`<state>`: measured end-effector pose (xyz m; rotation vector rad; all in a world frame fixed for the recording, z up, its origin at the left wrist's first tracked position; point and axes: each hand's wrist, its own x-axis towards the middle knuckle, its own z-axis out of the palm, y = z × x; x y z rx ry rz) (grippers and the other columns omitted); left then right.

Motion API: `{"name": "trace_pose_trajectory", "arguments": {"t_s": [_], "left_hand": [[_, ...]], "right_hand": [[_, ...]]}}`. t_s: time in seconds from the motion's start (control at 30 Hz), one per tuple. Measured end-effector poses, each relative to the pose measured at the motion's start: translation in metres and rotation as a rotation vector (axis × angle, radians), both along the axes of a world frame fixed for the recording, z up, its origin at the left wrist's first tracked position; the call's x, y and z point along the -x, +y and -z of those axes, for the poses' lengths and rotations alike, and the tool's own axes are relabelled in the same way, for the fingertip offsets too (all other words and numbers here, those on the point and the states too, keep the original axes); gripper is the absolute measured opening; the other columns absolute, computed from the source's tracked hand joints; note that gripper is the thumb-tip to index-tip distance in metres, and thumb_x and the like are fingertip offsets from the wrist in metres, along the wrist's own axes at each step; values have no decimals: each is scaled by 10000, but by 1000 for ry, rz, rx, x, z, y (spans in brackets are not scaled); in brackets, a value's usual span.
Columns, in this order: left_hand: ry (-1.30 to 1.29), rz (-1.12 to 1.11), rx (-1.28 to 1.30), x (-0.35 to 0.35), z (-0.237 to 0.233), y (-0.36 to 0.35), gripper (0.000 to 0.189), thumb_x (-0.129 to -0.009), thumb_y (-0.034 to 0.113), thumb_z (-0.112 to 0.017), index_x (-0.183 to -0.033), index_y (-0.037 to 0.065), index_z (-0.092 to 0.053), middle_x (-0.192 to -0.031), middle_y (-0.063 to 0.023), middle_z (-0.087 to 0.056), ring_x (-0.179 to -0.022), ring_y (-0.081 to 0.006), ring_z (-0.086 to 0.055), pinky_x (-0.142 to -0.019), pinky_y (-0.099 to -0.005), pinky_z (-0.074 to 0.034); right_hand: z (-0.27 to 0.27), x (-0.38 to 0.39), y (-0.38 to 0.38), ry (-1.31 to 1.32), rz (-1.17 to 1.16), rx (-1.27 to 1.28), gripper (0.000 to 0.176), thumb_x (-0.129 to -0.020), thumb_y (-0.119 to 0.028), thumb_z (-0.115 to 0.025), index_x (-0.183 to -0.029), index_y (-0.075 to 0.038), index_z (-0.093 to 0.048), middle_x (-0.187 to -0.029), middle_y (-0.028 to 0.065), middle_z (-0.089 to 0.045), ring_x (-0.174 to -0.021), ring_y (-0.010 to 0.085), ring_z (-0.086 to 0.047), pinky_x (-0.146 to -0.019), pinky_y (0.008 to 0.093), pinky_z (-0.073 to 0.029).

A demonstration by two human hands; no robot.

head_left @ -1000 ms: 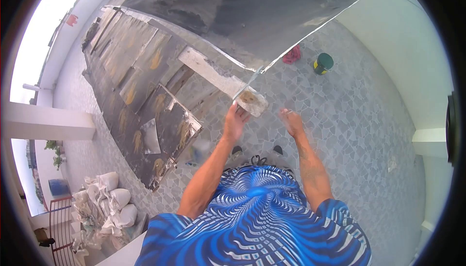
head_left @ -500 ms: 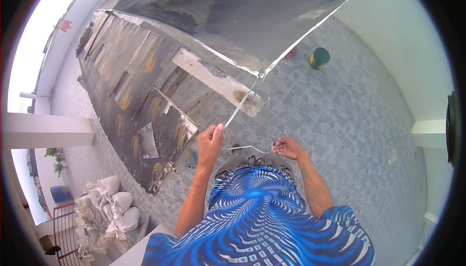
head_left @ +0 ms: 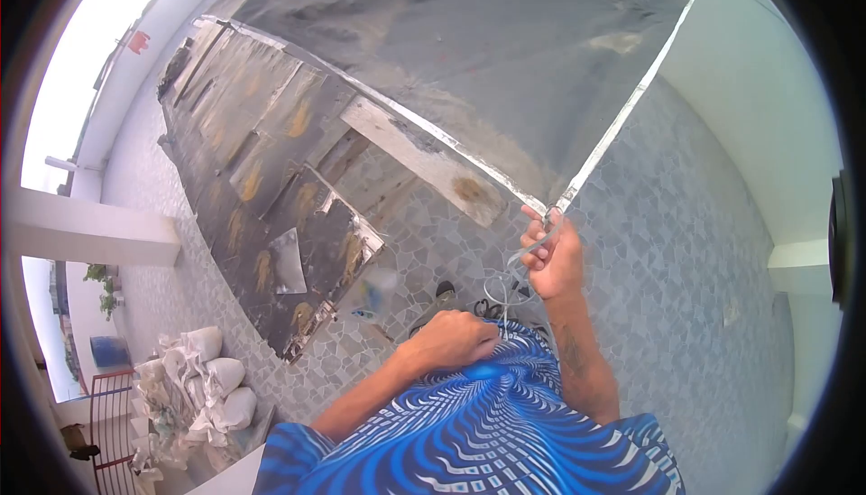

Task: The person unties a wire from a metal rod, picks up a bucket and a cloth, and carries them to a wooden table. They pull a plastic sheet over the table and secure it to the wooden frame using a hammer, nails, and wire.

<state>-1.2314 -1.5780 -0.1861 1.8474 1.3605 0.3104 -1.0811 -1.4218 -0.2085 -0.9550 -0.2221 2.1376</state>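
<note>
A large dark tarp (head_left: 469, 53) with white edging stretches out in front of me, its near corner drawn close. My right hand (head_left: 552, 260) is closed at that corner, where the white edges meet. A thin pale strap (head_left: 494, 287) hangs from there in a loose loop and runs down toward my other hand. My left hand (head_left: 448, 340) is low against the blue patterned shirt (head_left: 487, 396), fingers curled, with the strap running to its fingertips. Its grip is partly hidden from above.
Worn dark boards (head_left: 262, 170) and a pale plank (head_left: 424, 161) lie at left under the tarp's edge. White sacks (head_left: 207, 387) are piled at lower left by a red metal rack (head_left: 111, 423). Grey stone-patterned floor (head_left: 667, 269) spreads right to a white wall (head_left: 758, 116).
The tarp corner has come nearer and right, and my right hand has moved up onto it. My left hand has dropped to the shirt. The taut strap is now slack; the green bucket is out of sight.
</note>
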Motion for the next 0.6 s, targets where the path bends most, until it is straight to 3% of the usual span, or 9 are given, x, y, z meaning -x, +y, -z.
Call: {"name": "trace_pose_trajectory", "arguments": {"t_s": [0.07, 0.23, 0.37, 0.6], "left_hand": [[11, -8, 23, 1, 18, 1, 298, -929, 310, -586, -790, 50, -625, -715, -182, -641, -696, -397, -629, -651, -502, -488], [-28, -115, 97, 16, 68, 9, 308, -940, 314, -583, -886, 23, -667, -769, -215, -657, -711, -420, -624, -666, -491, -491], [-26, -124, 69, 28, 86, 12, 305, -956, 302, -571, -930, 18, -681, -804, -220, -670, -731, -426, -628, -676, -481, -493], [-180, -148, 206, 38, 78, 18, 336, -989, 317, -555, -928, 8, -672, -769, -144, -675, -719, -277, -664, -681, -389, -497]], "right_hand": [[17, -3, -12, -61, 85, 6, 487, -1019, -389, -522, -1190, 67, -534, -612, -71, -281, -498, 59, -248, -431, 233, -201], [45, -23, -19, -217, 112, -73, 453, -1008, -386, -544, -1143, 46, -558, -610, -69, -296, -499, 67, -274, -426, 232, -216], [60, -27, -19, -219, 147, 40, 380, -1011, -346, -557, -1117, 19, -556, -609, -73, -273, -493, 48, -248, -407, 222, -192], [40, -42, -22, -82, 112, 40, 295, -992, -310, -591, -1036, -20, -564, -602, -80, -288, -477, 48, -244, -399, 222, -179]]}}
